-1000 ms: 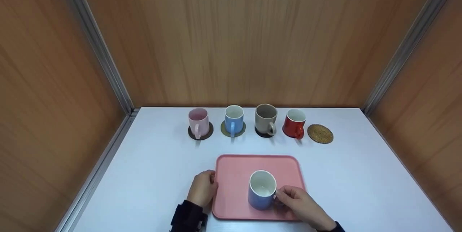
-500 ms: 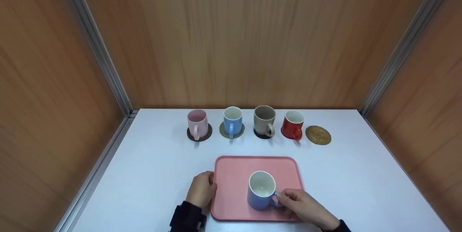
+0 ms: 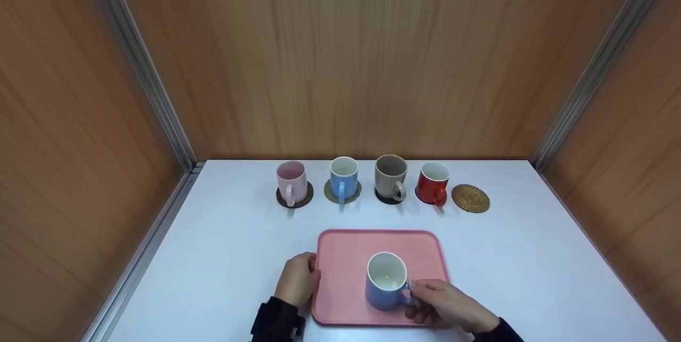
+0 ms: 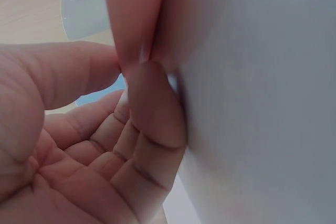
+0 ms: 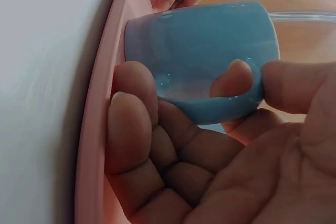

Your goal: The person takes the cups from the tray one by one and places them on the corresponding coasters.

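A blue mug point(image 3: 380, 297) with a white inside stands upright on the pink tray point(image 3: 343, 273), right of its middle. My right hand point(image 3: 449, 302) holds the mug's handle point(image 5: 210, 107) from the right; in the right wrist view the thumb presses its upper end and a fingertip pokes through the loop. The other fingers curl below, down by the tray's rim. At the tray's left edge is my left hand point(image 3: 295, 281), pinching the rim between thumb and finger in the left wrist view. Part of that grip is hidden in the head view.
Behind the tray a row of mugs stands on coasters: pink point(image 3: 292, 182), light blue point(image 3: 344, 178), grey-beige point(image 3: 389, 178) and red point(image 3: 431, 185). A woven coaster point(image 3: 471, 198) lies bare at the row's right end. Wooden panels point(image 3: 340, 65) enclose the white table point(image 3: 229, 241).
My right hand has shifted slightly right and its lower fingers have dropped away from the handle, so more of the handle shows. The mug, tray and left hand stay put.
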`<state>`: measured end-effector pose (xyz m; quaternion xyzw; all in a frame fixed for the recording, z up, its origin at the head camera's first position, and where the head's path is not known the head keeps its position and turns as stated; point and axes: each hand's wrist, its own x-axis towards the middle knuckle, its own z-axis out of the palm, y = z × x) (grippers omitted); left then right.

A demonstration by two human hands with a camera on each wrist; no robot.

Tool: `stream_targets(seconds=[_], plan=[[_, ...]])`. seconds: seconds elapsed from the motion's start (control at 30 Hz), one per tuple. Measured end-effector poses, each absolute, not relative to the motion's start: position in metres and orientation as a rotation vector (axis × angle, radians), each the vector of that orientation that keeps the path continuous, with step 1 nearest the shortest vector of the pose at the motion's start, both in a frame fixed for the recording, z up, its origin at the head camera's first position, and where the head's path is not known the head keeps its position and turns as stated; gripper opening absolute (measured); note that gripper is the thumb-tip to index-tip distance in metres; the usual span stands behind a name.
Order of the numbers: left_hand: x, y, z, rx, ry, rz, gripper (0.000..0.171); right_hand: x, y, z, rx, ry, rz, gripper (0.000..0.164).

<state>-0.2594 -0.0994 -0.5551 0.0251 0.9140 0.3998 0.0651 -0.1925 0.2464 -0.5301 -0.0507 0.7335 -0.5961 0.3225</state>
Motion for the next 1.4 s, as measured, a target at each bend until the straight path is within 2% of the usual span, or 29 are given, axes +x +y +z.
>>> stream_targets(seconds=[0.2, 0.4, 0.6, 1.0, 1.4], plan=[[-0.259, -0.100, -0.556, 0.079, 2.756, 1.217, 0.032, -0.191, 0.248, -0.531, -0.114, 1.842, -1.616, 0.046], [-0.259, -0.100, -0.556, 0.098, 2.751, 1.238, 0.029, -0.189, 0.252, -0.528, -0.091, 1.802, -1.674, 0.044], [-0.259, -0.099, -0.558, 0.095, 2.763, 1.229, 0.031, -0.196, 0.266, -0.508, -0.075, 1.860, -1.710, 0.045], [-0.259, -0.100, -0.556, 0.110, 2.764, 1.247, 0.024, -0.242, 0.310, -0.468, 0.160, 2.192, -1.877, 0.047], [-0.259, -0.098, -0.556, 0.063, 2.736, 1.266, 0.030, -0.299, 0.346, -0.479, 0.411, 2.387, -1.876, 0.047]])
